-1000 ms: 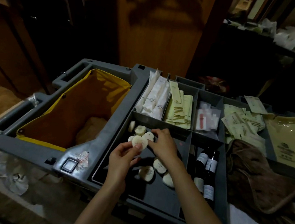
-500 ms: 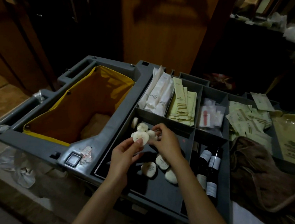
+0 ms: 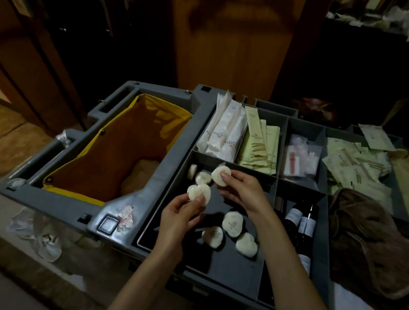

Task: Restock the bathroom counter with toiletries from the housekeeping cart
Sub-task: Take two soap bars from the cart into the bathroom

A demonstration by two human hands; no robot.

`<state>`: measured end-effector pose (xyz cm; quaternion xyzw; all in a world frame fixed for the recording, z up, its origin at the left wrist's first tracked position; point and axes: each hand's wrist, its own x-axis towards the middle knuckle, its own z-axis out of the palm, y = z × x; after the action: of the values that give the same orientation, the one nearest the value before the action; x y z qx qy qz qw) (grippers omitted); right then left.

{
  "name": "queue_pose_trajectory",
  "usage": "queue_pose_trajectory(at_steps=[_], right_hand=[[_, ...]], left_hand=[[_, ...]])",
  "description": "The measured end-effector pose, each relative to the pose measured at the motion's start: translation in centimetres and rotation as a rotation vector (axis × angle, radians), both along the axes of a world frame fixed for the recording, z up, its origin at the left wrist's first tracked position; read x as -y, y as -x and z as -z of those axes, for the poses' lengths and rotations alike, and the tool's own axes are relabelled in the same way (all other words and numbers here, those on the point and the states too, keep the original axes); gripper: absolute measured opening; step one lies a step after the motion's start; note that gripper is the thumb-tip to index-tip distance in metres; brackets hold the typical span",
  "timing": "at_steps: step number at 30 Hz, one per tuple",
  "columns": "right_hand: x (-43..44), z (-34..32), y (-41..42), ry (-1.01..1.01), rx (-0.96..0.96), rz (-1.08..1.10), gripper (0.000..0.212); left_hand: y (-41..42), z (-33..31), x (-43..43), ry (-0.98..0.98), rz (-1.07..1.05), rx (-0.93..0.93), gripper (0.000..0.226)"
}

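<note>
Grey plastic housekeeping cart: yellow-lined fabric bag in left bay. Right of it, round white wrapped soaps in near compartment; long white paper sachets behind them; dark glass bottles right of soaps.

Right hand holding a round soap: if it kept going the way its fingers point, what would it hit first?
Likely the loose soaps in the far left corner of the compartment, just past the soap the right hand pinches. Depth is unclear; it might pass above them.
</note>
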<state>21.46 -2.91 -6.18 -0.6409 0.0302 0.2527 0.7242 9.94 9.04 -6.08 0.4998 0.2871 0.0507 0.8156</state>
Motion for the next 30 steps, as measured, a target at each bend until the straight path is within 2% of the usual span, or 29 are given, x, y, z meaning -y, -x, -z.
queue_pose_trajectory(at_steps=[9, 14, 19, 23, 28, 30], right_hand=[[0.0, -0.4, 0.6, -0.014, 0.025, 0.026, 0.015], [0.8, -1.2, 1.7, -0.081, 0.067, 0.08, 0.026], [3.3, -2.6, 5.0, -0.137, 0.083, 0.199, 0.019], [7.1, -4.1, 9.1, -0.03, 0.172, 0.256, 0.013], [14.0, -4.8, 15.0, -0.028, 0.118, 0.475, 0.013], [16.6, -4.9, 17.4, -0.014, 0.123, 0.567, 0.013]], left_hand=[[-0.2, 0.1, 0.1, 0.022, -0.008, -0.031, 0.014], [-0.2, 0.3, 0.2, -0.054, 0.025, -0.027, 0.023], [-0.2, 0.6, 0.2, -0.12, 0.053, -0.003, 0.028], [0.2, 0.1, 2.1, -0.132, 0.074, 0.036, 0.017], [2.5, -2.1, 8.6, -0.254, 0.338, 0.143, 0.024], [3.7, -3.5, 11.6, -0.246, 0.429, 0.18, 0.021]])
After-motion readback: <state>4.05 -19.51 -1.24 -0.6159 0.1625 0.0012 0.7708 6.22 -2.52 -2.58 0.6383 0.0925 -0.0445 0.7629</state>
